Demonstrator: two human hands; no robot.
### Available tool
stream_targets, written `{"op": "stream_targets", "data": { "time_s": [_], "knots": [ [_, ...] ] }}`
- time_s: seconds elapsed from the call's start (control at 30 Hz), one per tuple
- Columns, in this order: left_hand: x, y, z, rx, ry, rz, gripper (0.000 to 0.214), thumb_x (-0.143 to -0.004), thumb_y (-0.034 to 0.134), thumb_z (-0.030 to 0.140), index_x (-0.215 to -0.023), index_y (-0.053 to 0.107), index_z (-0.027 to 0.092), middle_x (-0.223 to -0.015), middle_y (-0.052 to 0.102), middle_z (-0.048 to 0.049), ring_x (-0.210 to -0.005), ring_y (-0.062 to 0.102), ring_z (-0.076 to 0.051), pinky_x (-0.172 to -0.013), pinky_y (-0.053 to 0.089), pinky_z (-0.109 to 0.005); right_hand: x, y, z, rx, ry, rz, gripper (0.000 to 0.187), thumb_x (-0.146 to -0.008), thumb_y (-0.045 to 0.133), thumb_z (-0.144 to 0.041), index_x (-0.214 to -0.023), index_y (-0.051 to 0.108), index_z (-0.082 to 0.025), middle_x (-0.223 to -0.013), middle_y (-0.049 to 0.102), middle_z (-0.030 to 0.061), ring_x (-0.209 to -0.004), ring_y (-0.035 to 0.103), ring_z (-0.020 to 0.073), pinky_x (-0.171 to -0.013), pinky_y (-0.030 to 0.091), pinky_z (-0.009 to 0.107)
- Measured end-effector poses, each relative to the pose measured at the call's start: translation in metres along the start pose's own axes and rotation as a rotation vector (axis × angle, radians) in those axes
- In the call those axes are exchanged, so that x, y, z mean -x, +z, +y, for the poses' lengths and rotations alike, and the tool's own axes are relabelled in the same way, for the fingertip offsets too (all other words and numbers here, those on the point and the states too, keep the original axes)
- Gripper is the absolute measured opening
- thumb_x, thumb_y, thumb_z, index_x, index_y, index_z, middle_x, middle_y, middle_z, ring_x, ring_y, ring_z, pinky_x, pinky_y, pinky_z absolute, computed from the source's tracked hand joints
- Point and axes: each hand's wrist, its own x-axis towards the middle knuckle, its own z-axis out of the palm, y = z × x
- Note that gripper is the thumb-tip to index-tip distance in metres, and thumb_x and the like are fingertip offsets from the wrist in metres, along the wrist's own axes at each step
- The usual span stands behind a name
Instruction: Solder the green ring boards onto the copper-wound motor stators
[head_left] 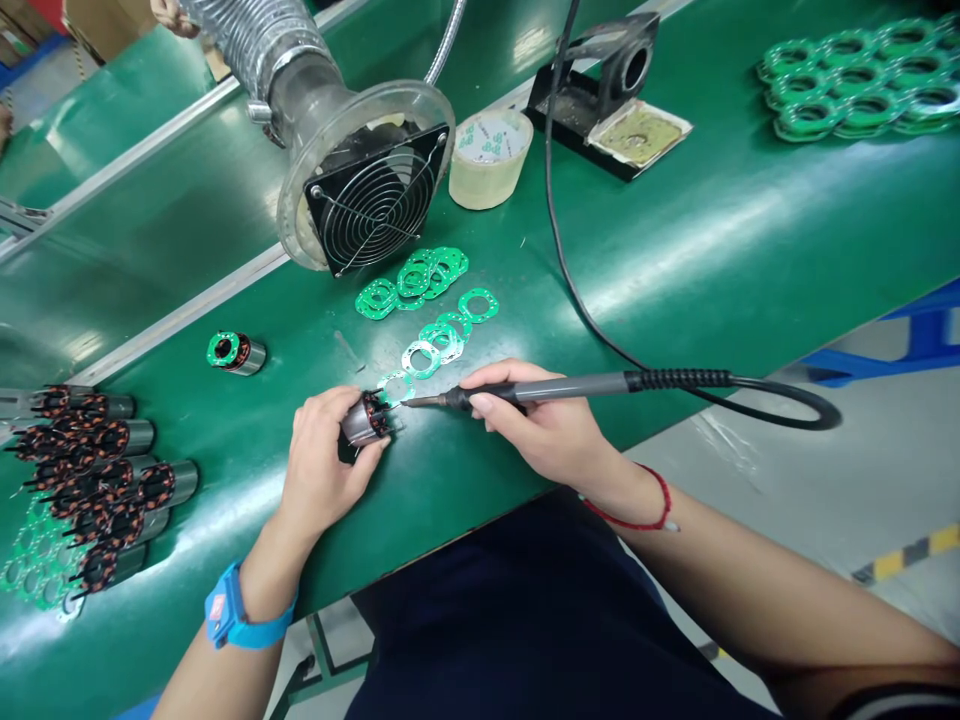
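Observation:
My left hand (321, 455) is closed round a motor stator (364, 422), a metal cylinder tilted with its black-pronged end to the right. In my right hand (547, 425) is a soldering iron (577, 388), held like a pen with its tip pointing left. The tip is at the stator's pronged end; whether it touches cannot be made out. Just behind the tip lie loose ring-shaped green circuit boards (420, 358), in a row running back to the right. A further overlapping cluster of ring boards (431, 272) lies behind them.
A fume extractor (379, 200) with a fan grille hangs over the bench (712, 230). Behind are a tape roll (489, 160), an iron stand (592, 80) and stacked board panels (862, 80). Many stators (112, 480) lie left; one stator (238, 352) stands apart. The iron's cable (559, 230) crosses the bench.

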Motion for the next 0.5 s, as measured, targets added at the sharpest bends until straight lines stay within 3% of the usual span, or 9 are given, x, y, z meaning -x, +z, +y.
{"op": "stream_targets", "data": {
  "time_s": [0.27,0.5],
  "knots": [
    [0.0001,0.0006,-0.0011,-0.02,-0.005,-0.04,0.046,-0.081,0.063,0.027,-0.122,0.042,0.022,-0.112,0.06,-0.0105,-0.104,0.057,-0.025,-0.086,0.045,-0.04,0.0016,-0.0015,0.001,0.038,-0.017,-0.011,0.012,-0.084,0.057,-0.025,-0.092,0.064,-0.02,-0.079,0.067,0.0011,-0.064,0.06,0.0117,-0.058,0.051,0.027],
    [-0.0003,0.0003,-0.0018,-0.023,0.024,-0.046,0.046,-0.081,0.063,0.025,-0.122,0.042,0.022,-0.113,0.06,-0.0108,-0.104,0.057,-0.025,-0.085,0.045,-0.039,0.0018,-0.004,-0.0017,0.156,-0.148,0.054,0.014,-0.083,0.059,-0.02,-0.096,0.061,-0.024,-0.09,0.068,0.0021,-0.08,0.064,0.0169,-0.073,0.053,0.034]
  ]
}}
